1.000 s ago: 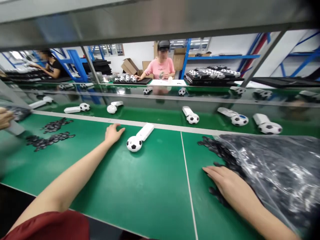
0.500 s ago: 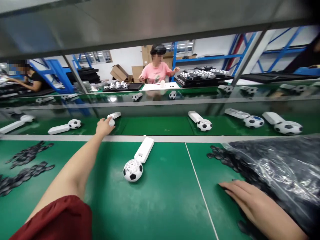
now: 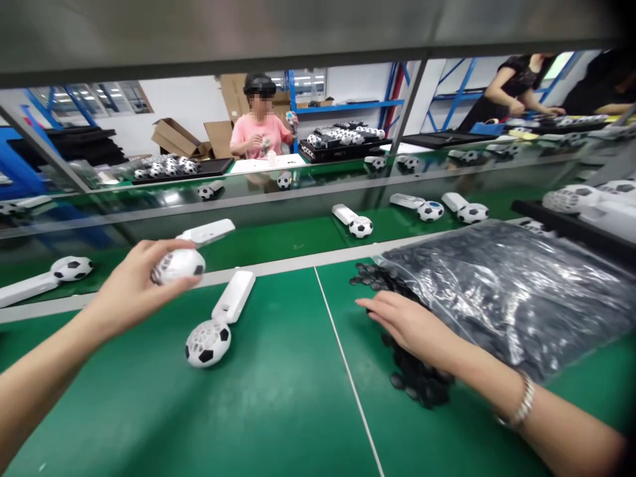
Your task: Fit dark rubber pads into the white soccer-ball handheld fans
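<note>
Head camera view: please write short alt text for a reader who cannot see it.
The person's left hand holds a football-patterned ball over a green workbench, near a white-handled football toy. The right hand touches a heap of small dark pieces beside a clear plastic bag.

- I'm seeing black patches on the white football-patterned shell (image 3: pixel 177 266) in the left hand (image 3: pixel 134 281).
- I'm picking out the same black-and-white pattern on the latticed ball (image 3: pixel 207 343), its handle (image 3: pixel 233 296) showing plain white.
- The tabletop (image 3: pixel 278 424) is showing deep green, divided by a thin white line (image 3: pixel 349 377).
- The pieces (image 3: pixel 410 371) beside the right hand (image 3: pixel 407 324) are showing black, glinting through the clear bag (image 3: pixel 501 298).
- A bracelet (image 3: pixel 521 401) is gleaming silver, and a co-worker's shirt (image 3: pixel 256 136) is showing pink.
</note>
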`<state>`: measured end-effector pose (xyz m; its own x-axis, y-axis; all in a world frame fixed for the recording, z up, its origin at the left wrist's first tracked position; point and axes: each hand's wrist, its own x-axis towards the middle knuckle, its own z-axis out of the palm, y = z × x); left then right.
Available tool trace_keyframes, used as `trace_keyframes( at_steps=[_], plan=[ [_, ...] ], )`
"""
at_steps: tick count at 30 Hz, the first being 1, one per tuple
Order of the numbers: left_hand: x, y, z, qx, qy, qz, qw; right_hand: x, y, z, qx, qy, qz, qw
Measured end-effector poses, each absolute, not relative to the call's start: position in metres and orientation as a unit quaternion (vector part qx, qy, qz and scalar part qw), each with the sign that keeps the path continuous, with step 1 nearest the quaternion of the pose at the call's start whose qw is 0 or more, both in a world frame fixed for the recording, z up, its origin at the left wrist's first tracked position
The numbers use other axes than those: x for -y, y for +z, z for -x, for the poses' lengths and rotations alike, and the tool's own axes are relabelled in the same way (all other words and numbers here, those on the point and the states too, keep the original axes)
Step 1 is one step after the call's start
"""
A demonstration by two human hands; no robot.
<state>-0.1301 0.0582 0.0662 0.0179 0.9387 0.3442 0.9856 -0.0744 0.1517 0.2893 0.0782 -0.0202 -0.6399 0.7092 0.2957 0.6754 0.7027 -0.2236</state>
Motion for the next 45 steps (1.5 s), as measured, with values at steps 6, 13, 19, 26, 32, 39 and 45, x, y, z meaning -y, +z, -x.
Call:
trace_keyframes(
  at_steps=[6, 13, 19, 26, 32, 39, 45],
  plan=[
    [0.010, 0.039, 0.008, 0.562, -0.172, 0.803, -0.098, -0.079, -0.019, -0.284, 0.902, 0.114, 0.381, 0.167],
    [0.015, 0.017, -0.034, 0.451, -0.033, 0.891, -0.045, -0.073, -0.011, -0.290, 0.854, 0.218, 0.407, 0.242],
    [-0.018, 0.039, -0.059, 0.202, 0.053, 0.978, 0.017, -0.073, -0.007, -0.298, 0.836, 0.254, 0.377, 0.307],
    [-0.030, 0.018, -0.083, 0.275, 0.034, 0.960, -0.049, -0.069, 0.001, -0.301, 0.787, 0.325, 0.381, 0.360],
    [0.017, 0.003, -0.061, 0.374, -0.026, 0.926, 0.053, -0.068, 0.003, -0.301, 0.784, 0.330, 0.384, 0.359],
    [0.021, 0.003, -0.044, 0.326, 0.059, 0.939, 0.092, -0.065, 0.000, -0.298, 0.817, 0.268, 0.364, 0.359],
    [0.027, 0.001, -0.045, 0.430, 0.028, 0.901, -0.048, -0.066, -0.001, -0.298, 0.833, 0.200, 0.343, 0.384]
  ],
)
